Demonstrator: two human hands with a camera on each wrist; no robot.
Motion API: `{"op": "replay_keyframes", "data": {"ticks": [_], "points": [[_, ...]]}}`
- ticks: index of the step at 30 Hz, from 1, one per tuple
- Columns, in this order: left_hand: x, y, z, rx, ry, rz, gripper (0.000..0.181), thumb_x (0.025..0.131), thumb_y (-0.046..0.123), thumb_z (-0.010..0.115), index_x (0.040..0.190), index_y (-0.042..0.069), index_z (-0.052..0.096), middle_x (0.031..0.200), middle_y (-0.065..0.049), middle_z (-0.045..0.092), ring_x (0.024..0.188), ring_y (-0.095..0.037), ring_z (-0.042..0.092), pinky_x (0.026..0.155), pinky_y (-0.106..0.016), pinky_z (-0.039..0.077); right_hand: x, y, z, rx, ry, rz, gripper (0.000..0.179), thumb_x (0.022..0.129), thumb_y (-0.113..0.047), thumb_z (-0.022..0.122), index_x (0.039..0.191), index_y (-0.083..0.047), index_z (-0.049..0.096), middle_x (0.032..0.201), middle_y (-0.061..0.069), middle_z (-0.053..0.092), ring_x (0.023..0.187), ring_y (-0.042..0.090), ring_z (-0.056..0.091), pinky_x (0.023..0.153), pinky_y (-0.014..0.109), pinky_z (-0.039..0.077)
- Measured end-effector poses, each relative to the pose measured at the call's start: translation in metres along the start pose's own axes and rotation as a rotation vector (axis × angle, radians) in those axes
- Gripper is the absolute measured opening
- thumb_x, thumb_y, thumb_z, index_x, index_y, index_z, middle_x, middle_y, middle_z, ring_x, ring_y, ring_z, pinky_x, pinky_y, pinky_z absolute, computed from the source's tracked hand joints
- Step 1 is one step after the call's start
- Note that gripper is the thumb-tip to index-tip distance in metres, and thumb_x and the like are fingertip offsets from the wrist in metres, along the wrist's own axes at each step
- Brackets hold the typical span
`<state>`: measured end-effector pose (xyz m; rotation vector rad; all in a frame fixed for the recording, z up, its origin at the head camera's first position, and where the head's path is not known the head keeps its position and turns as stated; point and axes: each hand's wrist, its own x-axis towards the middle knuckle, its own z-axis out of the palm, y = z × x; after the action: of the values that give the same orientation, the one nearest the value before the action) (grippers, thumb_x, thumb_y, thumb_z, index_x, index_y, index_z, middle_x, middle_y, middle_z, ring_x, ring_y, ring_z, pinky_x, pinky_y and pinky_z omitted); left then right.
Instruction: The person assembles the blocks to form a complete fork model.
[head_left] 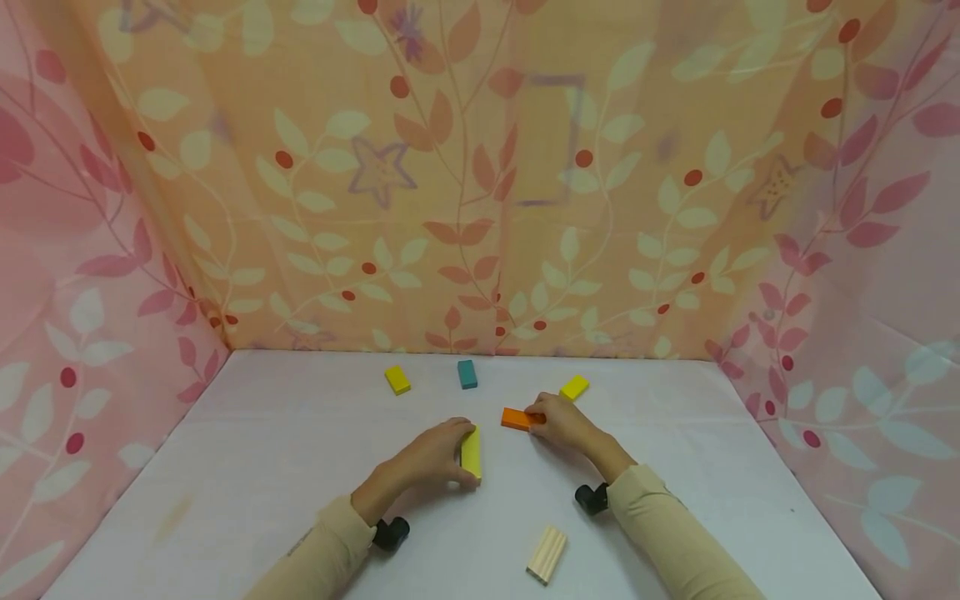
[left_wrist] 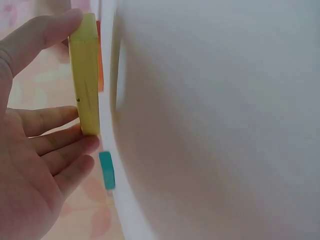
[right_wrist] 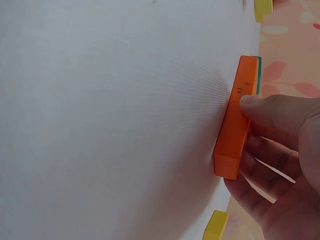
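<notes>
My left hand (head_left: 437, 454) grips a long yellow block (head_left: 471, 455) by its two ends, thumb at the near end and fingers at the far end. In the left wrist view, that yellow block (left_wrist: 86, 82) stands between the thumb and fingertips, seemingly just off the cloth. To the right and farther back, my right hand (head_left: 561, 421) pinches an orange block (head_left: 515, 418). Close up in the right wrist view, the thumb presses one face of the orange block (right_wrist: 235, 120), with fingers behind and below it. The right fingers cover its right end in the head view.
Toward the back lie a small yellow block (head_left: 397, 380), a teal block (head_left: 467, 374) and another yellow block (head_left: 574, 387) just behind my right hand. Several plain wooden sticks (head_left: 547, 555) lie side by side near the front. Patterned curtains (head_left: 480, 208) border the white tabletop (head_left: 285, 433).
</notes>
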<state>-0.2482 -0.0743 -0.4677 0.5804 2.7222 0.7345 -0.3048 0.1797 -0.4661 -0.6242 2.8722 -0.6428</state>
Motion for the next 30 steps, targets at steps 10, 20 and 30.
{"op": "replay_keyframes", "data": {"ticks": [10, 20, 30], "points": [[0.016, 0.027, 0.007, 0.04, -0.03, 0.008, 0.086, 0.07, 0.045, 0.085, 0.14, 0.01, 0.05, 0.146, -0.006, 0.049, 0.128, -0.024, 0.051, 0.109, -0.044, 0.043, 0.0, 0.001, 0.0, -0.014, 0.0, -0.006, 0.031, 0.086, -0.011, 0.073, 0.115, -0.001, 0.071, 0.096, 0.004, 0.061, 0.083, 0.015, 0.053, 0.082, 0.032, 0.05], [0.026, 0.037, 0.016, 0.053, -0.05, 0.009, 0.087, 0.069, 0.044, 0.087, 0.139, 0.009, 0.05, 0.142, -0.006, 0.052, 0.119, -0.021, 0.055, 0.107, -0.041, 0.045, -0.001, 0.0, 0.0, 0.001, -0.007, 0.008, 0.033, 0.086, -0.012, 0.074, 0.116, -0.001, 0.07, 0.093, 0.003, 0.06, 0.082, 0.015, 0.051, 0.081, 0.031, 0.05], [0.026, 0.04, 0.019, 0.082, -0.049, -0.006, 0.088, 0.068, 0.043, 0.087, 0.14, 0.009, 0.05, 0.146, -0.006, 0.05, 0.117, -0.021, 0.056, 0.107, -0.041, 0.045, -0.001, -0.001, -0.001, -0.004, 0.009, -0.008, 0.032, 0.085, -0.012, 0.074, 0.115, 0.0, 0.071, 0.092, 0.002, 0.059, 0.081, 0.015, 0.05, 0.078, 0.029, 0.048]]}}
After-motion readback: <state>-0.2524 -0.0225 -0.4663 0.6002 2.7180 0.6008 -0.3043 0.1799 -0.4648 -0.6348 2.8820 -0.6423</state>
